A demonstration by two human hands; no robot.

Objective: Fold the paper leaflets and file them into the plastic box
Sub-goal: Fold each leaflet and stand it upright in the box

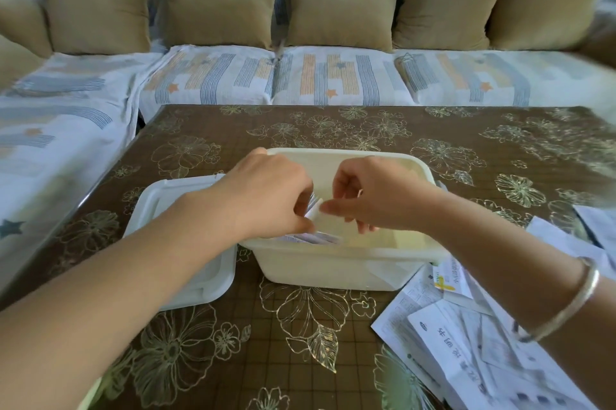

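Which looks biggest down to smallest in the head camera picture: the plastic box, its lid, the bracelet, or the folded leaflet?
1. plastic box
2. lid, though the left arm hides part, so unsure
3. bracelet, close to the camera
4. folded leaflet, only a corner showing

A single wide-angle camera sits on the person's head, looking forward and down across the counter toward the sofa behind it. The plastic box lies close below at mid-frame, with the far cushions along the top.
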